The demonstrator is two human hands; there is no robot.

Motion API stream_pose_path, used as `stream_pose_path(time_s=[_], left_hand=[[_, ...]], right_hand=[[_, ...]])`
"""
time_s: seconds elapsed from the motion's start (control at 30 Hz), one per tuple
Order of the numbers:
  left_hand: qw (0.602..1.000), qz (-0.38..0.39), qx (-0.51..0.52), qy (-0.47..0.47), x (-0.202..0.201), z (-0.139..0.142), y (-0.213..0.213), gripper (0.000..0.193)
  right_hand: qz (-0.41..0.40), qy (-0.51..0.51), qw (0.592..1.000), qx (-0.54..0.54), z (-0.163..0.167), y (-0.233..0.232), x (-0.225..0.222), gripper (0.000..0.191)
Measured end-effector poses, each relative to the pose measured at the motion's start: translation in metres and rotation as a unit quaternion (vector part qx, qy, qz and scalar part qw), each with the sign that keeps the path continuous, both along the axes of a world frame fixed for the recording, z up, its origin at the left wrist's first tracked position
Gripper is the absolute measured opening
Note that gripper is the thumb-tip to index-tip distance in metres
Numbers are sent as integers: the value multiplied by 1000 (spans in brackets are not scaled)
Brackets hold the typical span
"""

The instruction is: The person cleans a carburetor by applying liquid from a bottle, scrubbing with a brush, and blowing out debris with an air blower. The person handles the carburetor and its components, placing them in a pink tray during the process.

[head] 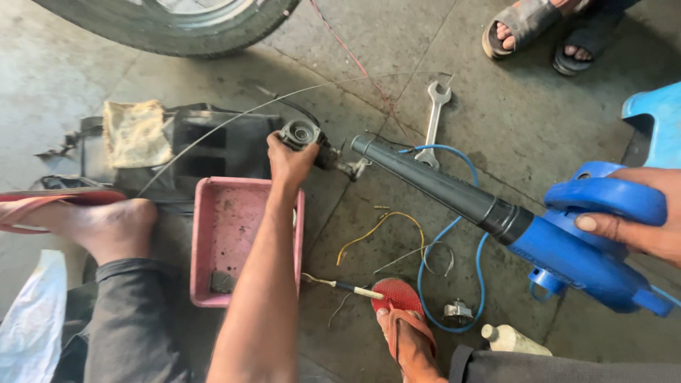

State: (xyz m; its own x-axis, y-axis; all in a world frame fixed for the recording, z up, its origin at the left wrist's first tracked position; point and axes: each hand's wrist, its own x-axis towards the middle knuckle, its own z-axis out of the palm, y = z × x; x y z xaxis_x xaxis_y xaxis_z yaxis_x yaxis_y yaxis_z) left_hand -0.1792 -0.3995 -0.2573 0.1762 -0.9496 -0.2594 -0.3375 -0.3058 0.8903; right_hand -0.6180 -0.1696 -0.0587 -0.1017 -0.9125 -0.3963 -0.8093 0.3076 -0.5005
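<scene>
left hand (289, 162): reaching far out over the pink tray, fingers wrapped around a small grimy metal part (303, 135) with a round opening, holding it just off or on the concrete floor (511, 120), can't tell which

right hand (642, 213): fingers closed around the handle of the blue electric blower (589, 245), on the right side of the scene

blower nozzle (433, 186): long black tube, tip sits just beside the metal part, pointed straight at it

pink tray (245, 234): plastic, dirty, sits near the middle under the left forearm, with a small dark bit in its near corner

spanner (434, 120): lying on the floor just far of the nozzle, nobody touching it

loose stuff: blue wire (454, 234) looping under the blower, a yellow wire (376, 227), a small screwdriver (340, 286) near the red sandal (401, 298), a pale bottle (512, 340) near right

left side: dirty rag (133, 131) on a black plastic housing (213, 145), tyre (177, 25) at the far edge

other person: sandalled feet (543, 32) at far right, well apart from the work

what could go wrong imo: the nozzle is so close that grit could blast back at the holding hand or face, or spray toward those feet. Light bits lying loose, like the thin wires, could get blown away. One-handed grip on an oily part could also slip.
</scene>
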Motion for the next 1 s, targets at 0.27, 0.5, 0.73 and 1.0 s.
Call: stream_pose_path(time_s=[0.27,0.5,0.73,1.0], left_hand=[[975,-96,-197,-38,5,14,21,93],[969,-173,-59,-163,-12,5,19,101],[977,-68,-119,-162,-23,-26,34,99],[974,180,-99,-91,-87,-41,103,115]], right_hand=[[-72,71,994,51,54,-11,73,38],[-17,221,967,122,72,-24,92,37],[-48,183,975,115,55,-35,85,41],[-39,198,974,103,59,-38,95,43]])
